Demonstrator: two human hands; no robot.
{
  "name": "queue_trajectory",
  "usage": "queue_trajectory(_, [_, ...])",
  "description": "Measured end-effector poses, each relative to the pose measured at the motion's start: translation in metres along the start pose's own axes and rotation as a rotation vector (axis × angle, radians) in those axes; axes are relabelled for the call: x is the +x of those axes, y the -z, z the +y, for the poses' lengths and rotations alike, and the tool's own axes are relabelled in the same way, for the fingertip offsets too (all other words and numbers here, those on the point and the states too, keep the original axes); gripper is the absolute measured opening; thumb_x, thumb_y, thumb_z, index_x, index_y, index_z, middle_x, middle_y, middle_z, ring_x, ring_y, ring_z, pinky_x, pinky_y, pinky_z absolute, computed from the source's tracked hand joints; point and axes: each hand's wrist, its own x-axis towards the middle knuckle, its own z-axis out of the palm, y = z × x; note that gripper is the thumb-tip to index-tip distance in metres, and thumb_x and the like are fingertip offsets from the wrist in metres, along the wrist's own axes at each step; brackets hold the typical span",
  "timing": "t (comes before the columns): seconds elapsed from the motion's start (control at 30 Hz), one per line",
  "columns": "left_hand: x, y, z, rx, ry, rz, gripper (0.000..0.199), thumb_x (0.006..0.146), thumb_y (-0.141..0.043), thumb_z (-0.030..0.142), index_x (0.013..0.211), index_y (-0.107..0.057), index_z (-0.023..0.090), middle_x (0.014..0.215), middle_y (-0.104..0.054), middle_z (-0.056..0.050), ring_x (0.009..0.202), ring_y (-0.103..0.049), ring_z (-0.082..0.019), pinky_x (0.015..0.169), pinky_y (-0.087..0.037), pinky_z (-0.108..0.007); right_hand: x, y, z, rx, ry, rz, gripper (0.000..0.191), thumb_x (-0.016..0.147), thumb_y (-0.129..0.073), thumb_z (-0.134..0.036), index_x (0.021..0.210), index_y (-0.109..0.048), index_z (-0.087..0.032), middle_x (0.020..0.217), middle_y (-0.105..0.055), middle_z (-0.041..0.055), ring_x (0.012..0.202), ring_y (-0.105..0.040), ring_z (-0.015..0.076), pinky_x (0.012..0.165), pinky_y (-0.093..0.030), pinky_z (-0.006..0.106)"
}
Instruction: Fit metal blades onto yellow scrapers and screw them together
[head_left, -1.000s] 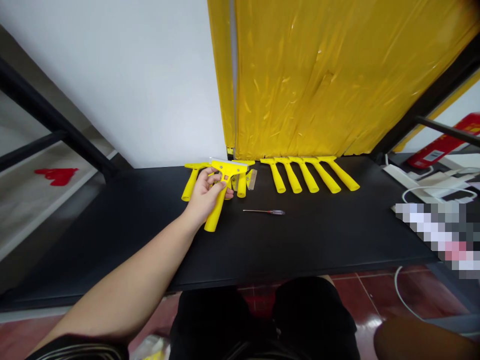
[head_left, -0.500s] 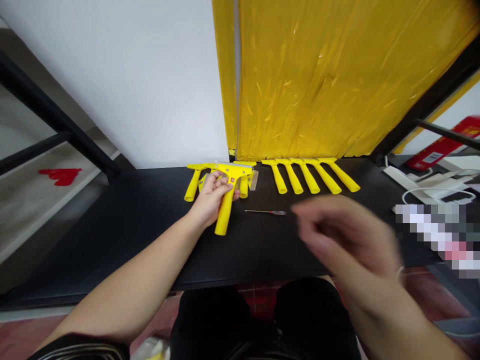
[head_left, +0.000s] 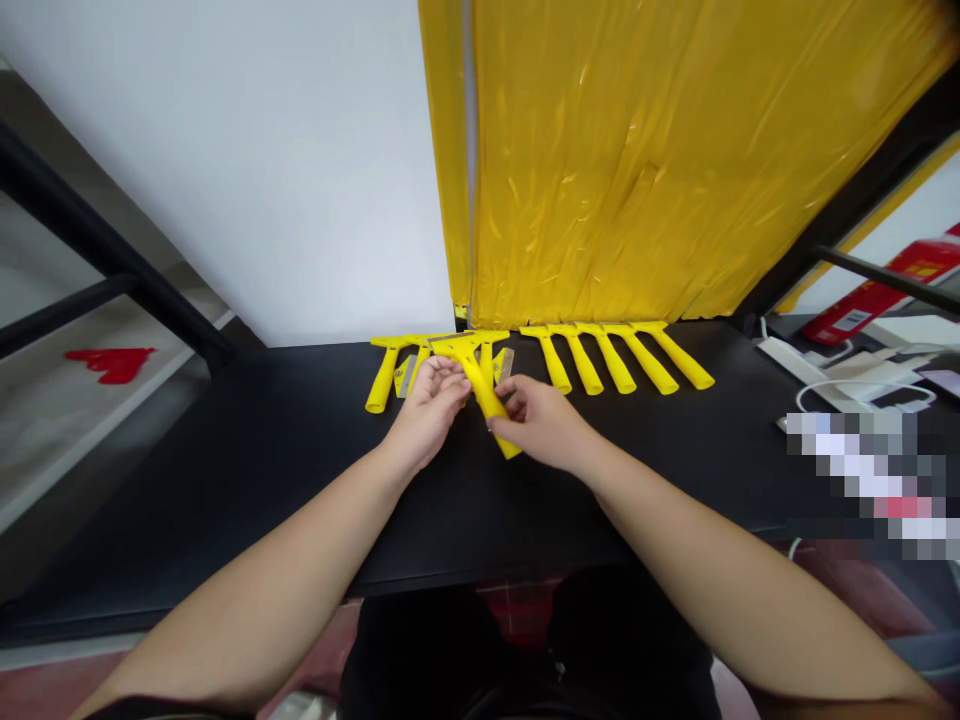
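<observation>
**Yellow scraper (head_left: 480, 385) gripped two-handed near the far edge of the worktop (head_left: 225, 490)**

The scraper sits just in from the far edge, its head toward the wall and its handle slanting down and right toward the person. Its handle end pokes out past the hands. The left hand (head_left: 427, 415) wraps the upper part, by the head, while the right hand (head_left: 540, 422) closes on the handle from the other side. The two hands sit close together, both clamped on this one tool, and the scraper is held just above the worktop or resting on it; the view cannot settle which.

Tight quarters lie right behind the hands. Another yellow scraper (head_left: 382, 380) lies just left of the held one, and small flat metal pieces (head_left: 406, 376) sit beside it, with a second piece (head_left: 503, 365) close by on the right. Just beyond the right hand, a row of five yellow scrapers (head_left: 615, 358) lies side by side, handles angled toward the person.

The wide room is on the near side: a broad stretch of black worktop runs from the hands to the front edge, and more extends left. Along the far edge stand a white wall (head_left: 262, 170) and a yellow-covered panel (head_left: 600, 170). Far right, a white power strip (head_left: 795, 353) and a white cable (head_left: 862, 392) lie by a pixelated patch (head_left: 862, 480).
</observation>
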Motion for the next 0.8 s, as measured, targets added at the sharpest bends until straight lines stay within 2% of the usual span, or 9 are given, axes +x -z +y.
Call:
queue_trajectory(0.07, [0.003,0.005,-0.004,0.197,-0.078,-0.018,0.034,0.087,-0.075,0.023,0.112,-0.052,0.025,0.117,-0.06,-0.003,0.125,-0.065,-0.02,0.11,-0.054,-0.041,0.014,0.013,0.008,-0.025,-0.084,0.053,0.031,0.079,-0.081,-0.028,0.106,-0.068,-0.02,0.076,-0.068,-0.0007,0.065,-0.062,0.0156,0.06,-0.047,0.03])
queue_trajectory(0.13, [0.003,0.009,-0.005,0.404,-0.193,-0.085,0.032,0.089,-0.072,0.022,0.117,-0.056,0.024,0.124,-0.059,-0.007,0.129,-0.062,-0.022,0.115,-0.051,-0.046,0.029,0.026,0.015,-0.049,-0.156,0.088,0.029,0.079,-0.081,-0.03,0.103,-0.069,-0.02,0.074,-0.067,-0.0009,0.063,-0.062,0.0156,0.059,-0.046,0.029])
queue_trajectory(0.23, [0.001,0.011,0.001,0.746,-0.357,-0.219,0.027,0.093,-0.065,0.019,0.12,-0.062,0.024,0.126,-0.062,-0.009,0.126,-0.062,-0.025,0.115,-0.05,-0.051,0.048,0.038,0.024,-0.109,-0.214,0.142,0.026,0.079,-0.08,-0.029,0.099,-0.067,-0.02,0.074,-0.069,0.0001,0.063,-0.063,0.0164,0.059,-0.047,0.03])
queue_trajectory(0.33, [-0.001,0.012,0.007,0.963,-0.424,-0.325,0.028,0.095,-0.06,0.017,0.121,-0.066,0.025,0.129,-0.066,-0.01,0.127,-0.063,-0.028,0.114,-0.05,-0.055,0.062,0.042,0.031,-0.206,-0.231,0.182,0.023,0.079,-0.079,-0.029,0.096,-0.065,-0.022,0.076,-0.072,0.0009,0.067,-0.066,0.0183,0.063,-0.048,0.031])
queue_trajectory(0.47, [-0.001,0.013,0.008,1.034,-0.427,-0.404,0.031,0.095,-0.06,0.017,0.124,-0.068,0.025,0.14,-0.067,-0.011,0.136,-0.061,-0.031,0.118,-0.048,-0.059,0.072,0.039,0.034,-0.35,-0.188,0.219,0.019,0.083,-0.077,-0.035,0.093,-0.065,-0.024,0.081,-0.075,0.0036,0.075,-0.069,0.0213,0.069,-0.049,0.033])
queue_trajectory(0.63, [0.0,0.015,0.007,1.022,-0.425,-0.425,0.03,0.095,-0.062,0.016,0.121,-0.072,0.026,0.137,-0.072,-0.009,0.136,-0.063,-0.032,0.119,-0.048,-0.062,0.068,0.036,0.028,-0.608,-0.122,0.2,0.018,0.091,-0.072,-0.038,0.096,-0.068,-0.021,0.096,-0.075,0.0123,0.089,-0.07,0.0272,0.08,-0.052,0.038])
queue_trajectory(0.8, [0.001,0.017,0.006,1.046,-0.434,-0.433,0.029,0.095,-0.062,0.018,0.121,-0.072,0.026,0.133,-0.075,-0.009,0.136,-0.064,-0.032,0.119,-0.048,-0.064,0.055,0.054,0.031,-0.756,0.013,0.286,0.025,0.095,-0.065,-0.037,0.108,-0.073,-0.018,0.116,-0.071,0.0176,0.108,-0.067,0.0339,0.094,-0.051,0.045])
